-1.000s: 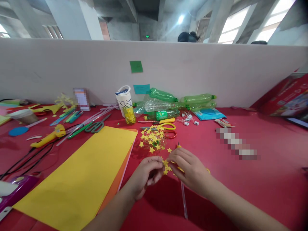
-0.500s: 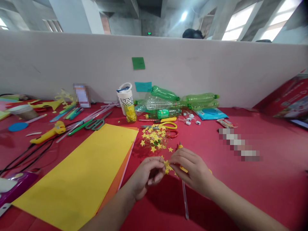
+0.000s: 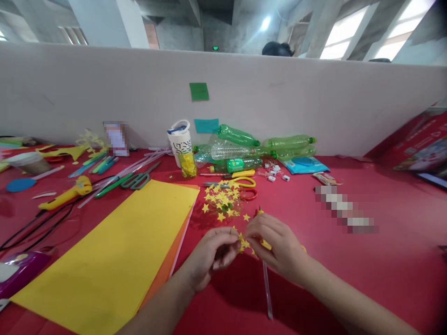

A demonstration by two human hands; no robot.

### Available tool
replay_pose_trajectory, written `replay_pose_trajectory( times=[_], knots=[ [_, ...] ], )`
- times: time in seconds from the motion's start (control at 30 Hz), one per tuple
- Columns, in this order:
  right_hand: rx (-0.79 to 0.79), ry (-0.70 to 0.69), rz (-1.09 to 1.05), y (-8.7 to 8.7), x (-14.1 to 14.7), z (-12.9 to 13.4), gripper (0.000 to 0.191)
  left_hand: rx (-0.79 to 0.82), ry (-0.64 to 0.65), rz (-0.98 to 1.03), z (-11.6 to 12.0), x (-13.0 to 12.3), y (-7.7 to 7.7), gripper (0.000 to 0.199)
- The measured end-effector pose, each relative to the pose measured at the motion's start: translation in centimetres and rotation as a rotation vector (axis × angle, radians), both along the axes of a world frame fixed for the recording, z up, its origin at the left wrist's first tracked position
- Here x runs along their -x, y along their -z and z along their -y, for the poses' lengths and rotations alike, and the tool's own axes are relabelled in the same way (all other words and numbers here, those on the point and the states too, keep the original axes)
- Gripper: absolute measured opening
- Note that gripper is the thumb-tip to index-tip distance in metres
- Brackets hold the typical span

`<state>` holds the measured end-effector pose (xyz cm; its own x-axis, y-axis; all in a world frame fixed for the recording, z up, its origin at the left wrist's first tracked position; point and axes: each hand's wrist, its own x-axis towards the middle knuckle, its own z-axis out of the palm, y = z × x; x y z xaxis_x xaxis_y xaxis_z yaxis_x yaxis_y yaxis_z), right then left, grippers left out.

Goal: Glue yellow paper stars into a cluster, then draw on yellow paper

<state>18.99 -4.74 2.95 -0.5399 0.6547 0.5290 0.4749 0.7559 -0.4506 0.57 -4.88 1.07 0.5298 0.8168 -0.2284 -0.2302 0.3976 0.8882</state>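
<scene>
My left hand (image 3: 218,249) is closed in a pinch on a small yellow paper star (image 3: 240,237). From the other side, the thumb and finger of my right hand (image 3: 275,239) pinch at the same star; the fingertips hide part of it. Just below and behind the fingers, more yellow stars (image 3: 245,245) lie on the red table. Under my right hand lies a yellow glue gun (image 3: 266,244), mostly covered, with a clear glue stick (image 3: 267,291) extending toward me. Beyond the hands is a pile of yellow stars (image 3: 223,199), partly over a clear plastic piece.
Yellow paper sheets (image 3: 115,251) lie on the left. Scissors with red and yellow handles (image 3: 249,194) rest behind the stars. Plastic bottles (image 3: 240,135) and a white cup (image 3: 179,142) stand or lie along the partition (image 3: 139,97). Another yellow glue gun (image 3: 70,193) is at far left.
The view has shifted very slightly. Both hands keep nearly the same pinch around the star, and nothing on the table has visibly moved.
</scene>
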Motion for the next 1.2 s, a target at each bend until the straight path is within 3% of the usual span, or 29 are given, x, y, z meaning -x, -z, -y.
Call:
replay_pose_trajectory(
  times=[0.1,0.17,0.4,0.6,0.9,1.2],
  knots=[
    [0.183,0.126,-0.086,-0.6,-0.4,-1.0,0.007,-0.207,-0.125,-0.227,0.1,-0.1,-0.4,0.012],
    [0.321,0.185,-0.111,-0.9,-0.6,-1.8,0.006,-0.34,-0.184,-0.36,0.3,-0.2,-0.4,0.023],
    [0.509,0.212,-0.132,-0.2,-0.3,-3.0,0.008,-0.52,-0.135,-0.607,0.5,-0.1,0.4,0.048],
    [0.56,0.19,-0.167,0.4,-0.2,-2.7,0.007,-0.565,-0.121,-0.676,0.4,-0.2,0.4,0.053],
    [0.518,0.153,-0.172,0.6,0.1,-2.3,0.007,-0.73,-0.205,-0.79,0.3,-0.4,0.4,0.053],
    [0.453,0.171,-0.091,-0.3,-0.1,-2.9,0.007,-0.758,-0.288,-0.911,-0.8,-1.0,1.1,0.043]
  ],
)
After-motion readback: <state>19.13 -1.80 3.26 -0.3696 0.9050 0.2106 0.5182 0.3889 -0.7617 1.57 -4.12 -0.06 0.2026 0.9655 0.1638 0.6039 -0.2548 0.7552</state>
